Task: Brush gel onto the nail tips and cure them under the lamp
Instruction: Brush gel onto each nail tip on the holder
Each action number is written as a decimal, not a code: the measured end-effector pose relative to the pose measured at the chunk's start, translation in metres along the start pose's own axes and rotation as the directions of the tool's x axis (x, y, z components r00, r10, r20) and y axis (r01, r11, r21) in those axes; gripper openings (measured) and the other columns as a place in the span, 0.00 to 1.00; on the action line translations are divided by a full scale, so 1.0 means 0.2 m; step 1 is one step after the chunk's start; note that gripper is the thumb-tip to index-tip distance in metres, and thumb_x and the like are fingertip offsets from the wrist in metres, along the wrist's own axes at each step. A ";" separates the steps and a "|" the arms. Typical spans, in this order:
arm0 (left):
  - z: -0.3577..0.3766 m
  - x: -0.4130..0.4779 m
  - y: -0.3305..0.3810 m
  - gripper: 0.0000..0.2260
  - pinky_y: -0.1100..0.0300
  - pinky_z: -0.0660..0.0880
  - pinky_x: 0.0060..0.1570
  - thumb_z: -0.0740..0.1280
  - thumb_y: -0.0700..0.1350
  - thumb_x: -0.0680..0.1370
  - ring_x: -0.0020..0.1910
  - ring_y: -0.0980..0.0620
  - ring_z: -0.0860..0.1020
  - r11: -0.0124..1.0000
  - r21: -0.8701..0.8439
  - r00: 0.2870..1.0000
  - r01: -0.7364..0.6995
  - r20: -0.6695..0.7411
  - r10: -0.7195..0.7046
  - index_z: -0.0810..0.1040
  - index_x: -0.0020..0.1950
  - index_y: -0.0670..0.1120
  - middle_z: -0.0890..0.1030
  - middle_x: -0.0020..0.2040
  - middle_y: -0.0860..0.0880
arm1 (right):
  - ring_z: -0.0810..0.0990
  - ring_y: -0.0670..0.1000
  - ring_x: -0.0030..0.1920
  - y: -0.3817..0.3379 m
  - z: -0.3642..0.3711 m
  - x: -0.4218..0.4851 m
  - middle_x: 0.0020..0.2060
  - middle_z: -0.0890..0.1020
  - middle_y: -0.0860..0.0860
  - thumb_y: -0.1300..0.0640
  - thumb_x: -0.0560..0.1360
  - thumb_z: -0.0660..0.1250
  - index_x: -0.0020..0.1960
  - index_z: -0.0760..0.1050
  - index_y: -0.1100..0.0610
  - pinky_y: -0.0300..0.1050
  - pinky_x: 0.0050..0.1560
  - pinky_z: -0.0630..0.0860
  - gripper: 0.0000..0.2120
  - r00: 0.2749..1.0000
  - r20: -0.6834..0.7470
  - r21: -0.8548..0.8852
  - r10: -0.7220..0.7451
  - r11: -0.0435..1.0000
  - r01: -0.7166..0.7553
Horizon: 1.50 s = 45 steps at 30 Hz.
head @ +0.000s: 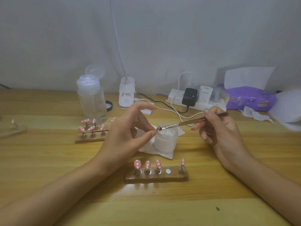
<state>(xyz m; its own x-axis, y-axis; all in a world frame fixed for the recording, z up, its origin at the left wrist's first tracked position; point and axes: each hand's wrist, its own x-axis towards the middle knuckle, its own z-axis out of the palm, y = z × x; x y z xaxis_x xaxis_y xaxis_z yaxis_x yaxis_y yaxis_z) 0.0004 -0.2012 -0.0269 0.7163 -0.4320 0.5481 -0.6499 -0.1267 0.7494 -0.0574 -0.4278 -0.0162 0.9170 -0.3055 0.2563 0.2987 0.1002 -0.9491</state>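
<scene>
The left hand (128, 132) is hovering over the pale wooden table (48, 160), pinching a small nail tip (157, 128) between thumb and forefinger while the other fingers are fanning out loosely. Little of the tip is showing. The right hand (218, 128) is gripping a slim brush with a brown handle and metal ferrule (187, 122) like a pen, and its dark bristles are touching the pinched tip just above a frosted glass jar of white gel (166, 138). The jar is sitting open on a folded white pad (162, 153).

Nearest the person, a brown wooden holder bar (157, 176) is carrying four pink nail tips with white dots (147, 165) on metal stems, with one bare round silver slot (168, 171) lying between the third and the last. A second wooden holder (89, 140), farther left and partly behind the left hand, is carrying more pink dotted tips.

Behind them, a clear plastic pump bottle with a flipped-up cap (92, 98) is standing beside a black round lid (109, 106). A white lamp base with a thin bendy neck (126, 93) is bearing a sticker in red and black print, too small to read. On the white power strip (198, 104), a black adapter (189, 97) is glowing with a small blue light, and the white charger (205, 93) next to it is showing grey lettering that seems to read "PISEN". At the far right, a purple tissue pack (250, 98) is lying with a white sheet sticking up; its printing is blurred.
</scene>
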 end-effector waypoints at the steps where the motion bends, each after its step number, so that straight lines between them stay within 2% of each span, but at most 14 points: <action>1: 0.00 0.00 0.00 0.21 0.55 0.72 0.29 0.74 0.37 0.74 0.42 0.52 0.83 1.000 -0.002 1.000 0.002 -0.002 -0.002 0.74 0.64 0.51 0.81 0.39 0.55 | 0.71 0.46 0.23 0.00 0.00 0.00 0.30 0.83 0.56 0.49 0.73 0.65 0.36 0.72 0.51 0.34 0.23 0.65 0.09 1.000 -0.020 -0.001 0.009 1.000 -0.009; 8: 0.00 0.00 0.00 0.22 0.49 0.74 0.32 0.74 0.36 0.74 0.42 0.53 0.82 1.000 0.011 1.000 0.004 -0.011 -0.004 0.74 0.64 0.52 0.81 0.39 0.54 | 0.70 0.47 0.22 0.00 -0.01 0.00 0.31 0.83 0.56 0.49 0.74 0.65 0.34 0.71 0.50 0.34 0.22 0.65 0.11 1.000 -0.013 0.004 0.009 1.000 -0.009; 11: 0.00 0.00 0.00 0.22 0.50 0.73 0.32 0.74 0.36 0.74 0.42 0.53 0.82 1.000 0.008 1.000 0.005 -0.006 -0.005 0.74 0.63 0.54 0.81 0.40 0.54 | 0.70 0.46 0.22 0.01 -0.02 0.00 0.30 0.83 0.55 0.52 0.76 0.65 0.36 0.70 0.51 0.34 0.22 0.64 0.11 0.997 -0.064 0.026 0.030 0.999 -0.029; 13: 0.00 0.00 0.00 0.22 0.51 0.74 0.33 0.74 0.36 0.74 0.42 0.52 0.82 1.000 -0.007 1.000 0.002 -0.005 -0.002 0.74 0.64 0.54 0.81 0.40 0.54 | 0.70 0.46 0.22 0.01 -0.02 0.01 0.30 0.83 0.55 0.50 0.75 0.65 0.35 0.71 0.50 0.34 0.21 0.64 0.10 0.998 -0.052 0.062 0.032 0.998 -0.029; 16: 0.00 0.00 0.00 0.22 0.52 0.75 0.33 0.74 0.37 0.74 0.42 0.53 0.82 1.000 0.008 1.000 0.005 -0.003 -0.005 0.74 0.64 0.54 0.81 0.40 0.55 | 0.70 0.47 0.22 0.01 -0.01 0.01 0.31 0.83 0.56 0.49 0.73 0.66 0.33 0.73 0.48 0.34 0.21 0.64 0.11 0.999 -0.014 0.012 0.038 0.999 -0.038; 20: 0.00 0.00 0.00 0.22 0.53 0.76 0.33 0.74 0.37 0.74 0.42 0.55 0.82 1.000 0.009 1.000 0.012 -0.002 -0.012 0.73 0.64 0.54 0.81 0.40 0.55 | 0.70 0.47 0.22 0.01 -0.02 0.01 0.31 0.83 0.56 0.49 0.73 0.66 0.36 0.71 0.51 0.34 0.21 0.63 0.10 0.998 -0.049 0.031 0.033 0.999 -0.032; 24: 0.00 0.00 0.00 0.23 0.56 0.75 0.32 0.74 0.36 0.74 0.42 0.54 0.82 1.000 0.008 1.000 0.013 -0.003 -0.013 0.74 0.64 0.54 0.81 0.40 0.54 | 0.72 0.46 0.23 0.00 -0.01 0.01 0.32 0.84 0.56 0.48 0.72 0.66 0.32 0.74 0.46 0.33 0.21 0.63 0.11 1.000 0.002 -0.002 0.026 1.000 -0.026; 28: 0.00 0.00 -0.01 0.22 0.56 0.75 0.32 0.74 0.37 0.74 0.42 0.53 0.82 1.000 0.012 1.000 0.009 0.001 -0.009 0.74 0.64 0.53 0.81 0.40 0.55 | 0.70 0.46 0.22 0.00 -0.02 0.00 0.31 0.83 0.56 0.50 0.74 0.66 0.35 0.72 0.49 0.33 0.20 0.63 0.10 0.999 -0.038 0.010 0.039 0.999 -0.039; 30: 0.00 0.00 -0.01 0.22 0.54 0.75 0.32 0.74 0.36 0.74 0.42 0.53 0.82 1.000 0.005 1.000 0.005 -0.003 -0.005 0.74 0.64 0.53 0.81 0.40 0.54 | 0.71 0.46 0.23 0.00 -0.02 0.00 0.32 0.84 0.55 0.49 0.73 0.66 0.36 0.72 0.50 0.33 0.21 0.64 0.09 0.999 -0.022 0.033 0.023 0.999 -0.022; 32: 0.00 0.00 -0.01 0.22 0.52 0.74 0.32 0.74 0.37 0.74 0.41 0.52 0.82 1.000 -0.002 1.000 0.005 -0.005 -0.005 0.74 0.64 0.54 0.81 0.39 0.54 | 0.72 0.46 0.23 0.00 -0.01 0.00 0.32 0.84 0.55 0.48 0.73 0.66 0.34 0.74 0.47 0.34 0.21 0.64 0.10 1.000 0.004 0.012 0.015 1.000 -0.015; 36: 0.00 0.01 -0.01 0.22 0.48 0.74 0.32 0.74 0.38 0.74 0.40 0.51 0.82 1.000 0.004 1.000 0.009 0.001 -0.009 0.74 0.64 0.54 0.81 0.39 0.55 | 0.70 0.46 0.22 0.01 -0.03 0.00 0.31 0.83 0.56 0.55 0.79 0.64 0.34 0.73 0.49 0.32 0.20 0.62 0.14 0.998 -0.049 -0.009 0.026 1.000 -0.027; 40: 0.00 0.00 -0.01 0.22 0.48 0.75 0.33 0.74 0.37 0.74 0.41 0.51 0.82 1.000 0.009 1.000 0.009 -0.001 -0.009 0.74 0.64 0.54 0.81 0.40 0.54 | 0.72 0.47 0.24 0.00 -0.02 -0.01 0.32 0.84 0.56 0.49 0.74 0.66 0.35 0.72 0.49 0.34 0.22 0.65 0.10 1.000 -0.008 0.012 -0.006 1.000 0.006; 43: 0.00 0.00 -0.01 0.22 0.48 0.74 0.32 0.74 0.37 0.74 0.40 0.51 0.82 1.000 0.013 1.000 0.015 -0.002 -0.015 0.74 0.64 0.54 0.82 0.39 0.54 | 0.72 0.47 0.24 0.00 -0.01 0.00 0.31 0.83 0.56 0.54 0.79 0.64 0.32 0.74 0.47 0.34 0.23 0.65 0.16 1.000 -0.028 -0.036 0.013 0.999 -0.014; 45: 0.00 0.00 -0.01 0.22 0.49 0.74 0.32 0.74 0.37 0.74 0.40 0.51 0.82 1.000 0.011 1.000 0.016 0.000 -0.016 0.74 0.64 0.54 0.82 0.39 0.54 | 0.71 0.46 0.24 0.01 -0.02 0.00 0.30 0.82 0.56 0.56 0.80 0.63 0.33 0.73 0.48 0.34 0.22 0.64 0.17 0.998 -0.062 -0.014 0.013 1.000 -0.014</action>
<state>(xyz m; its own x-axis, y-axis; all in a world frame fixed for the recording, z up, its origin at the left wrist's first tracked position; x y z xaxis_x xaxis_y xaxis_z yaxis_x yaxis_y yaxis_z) 0.0020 -0.2014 -0.0278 0.7264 -0.4300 0.5362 -0.6412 -0.1430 0.7539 -0.0583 -0.4322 -0.0185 0.9029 -0.3619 0.2320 0.2820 0.0914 -0.9550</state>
